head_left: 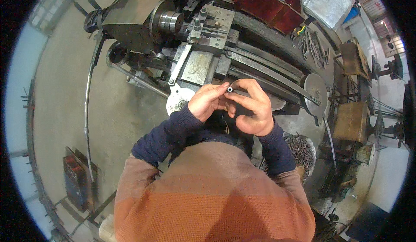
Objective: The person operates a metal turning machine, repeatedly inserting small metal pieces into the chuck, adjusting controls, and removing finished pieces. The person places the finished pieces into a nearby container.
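Between my two hands, in front of my chest, is a small round metal piece (pixel 230 89) with a dark hole in its end, like a short sleeve. The thumb and fingers of my left hand (pixel 207 99) close on it from the left. My right hand (pixel 255 106) pinches it from the other side with bent fingers, its thumb lying lower. The piece's length is hidden by the fingers. Just beyond my hands is a metal lathe, with its chuck (pixel 170 23) at the far left and its tool post (pixel 199 25) on the carriage (pixel 197 66).
A round handwheel (pixel 181 101) is beside my left wrist, and a larger disc (pixel 315 93) is at the right. Wrenches (pixel 313 47) lie behind the lathe near dark red bins (pixel 260 3). A container of small metal parts (pixel 300 150) stands by my right elbow. A long lever (pixel 89 90) hangs at left.
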`<act>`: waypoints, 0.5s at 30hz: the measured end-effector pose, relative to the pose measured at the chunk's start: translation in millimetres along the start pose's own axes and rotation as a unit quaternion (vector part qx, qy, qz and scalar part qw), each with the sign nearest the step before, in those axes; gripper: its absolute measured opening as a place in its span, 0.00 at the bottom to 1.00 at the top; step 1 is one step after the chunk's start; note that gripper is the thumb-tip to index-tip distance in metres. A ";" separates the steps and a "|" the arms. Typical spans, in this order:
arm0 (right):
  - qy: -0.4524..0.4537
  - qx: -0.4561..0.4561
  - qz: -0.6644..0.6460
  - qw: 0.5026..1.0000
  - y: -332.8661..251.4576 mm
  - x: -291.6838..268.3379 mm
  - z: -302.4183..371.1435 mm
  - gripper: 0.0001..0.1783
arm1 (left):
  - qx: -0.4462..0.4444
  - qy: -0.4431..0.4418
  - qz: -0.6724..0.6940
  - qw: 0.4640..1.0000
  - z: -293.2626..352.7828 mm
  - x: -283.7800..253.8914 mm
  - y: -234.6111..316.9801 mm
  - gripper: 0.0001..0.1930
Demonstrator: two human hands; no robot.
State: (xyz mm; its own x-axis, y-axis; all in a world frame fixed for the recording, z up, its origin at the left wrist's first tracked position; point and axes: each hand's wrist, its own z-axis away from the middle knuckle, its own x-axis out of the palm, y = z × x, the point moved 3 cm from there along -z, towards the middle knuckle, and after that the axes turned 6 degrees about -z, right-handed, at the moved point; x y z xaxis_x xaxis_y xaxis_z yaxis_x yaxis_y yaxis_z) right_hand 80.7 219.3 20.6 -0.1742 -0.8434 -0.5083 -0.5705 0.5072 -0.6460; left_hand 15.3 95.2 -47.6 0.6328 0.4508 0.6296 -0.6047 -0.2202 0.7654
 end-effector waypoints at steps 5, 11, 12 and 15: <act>0.000 -0.006 0.010 1.000 -0.8 1.8 -1.2 0.25 | 0.012 0.000 -0.008 1.000 -0.1 -3.3 -3.4 0.19; -0.009 0.017 -0.049 0.999 4.9 1.1 -0.8 0.26 | 0.007 0.007 -0.005 1.000 1.4 -3.7 -2.7 0.19; -0.008 0.026 -0.059 0.998 6.0 1.8 -0.1 0.26 | 0.006 0.008 -0.005 1.000 1.2 -4.3 -2.9 0.19; -0.011 0.046 -0.077 0.996 11.4 4.6 2.4 0.27 | 0.003 0.003 -0.010 1.000 2.5 -6.4 -2.9 0.20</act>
State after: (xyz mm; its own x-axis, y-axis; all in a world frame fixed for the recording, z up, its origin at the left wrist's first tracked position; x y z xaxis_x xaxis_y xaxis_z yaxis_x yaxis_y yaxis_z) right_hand 75.4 221.7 9.5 -0.0711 -0.9089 -0.4110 -0.5137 0.3866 -0.7660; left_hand 14.3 90.7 -53.5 0.6412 0.4611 0.6134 -0.5892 -0.2163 0.7785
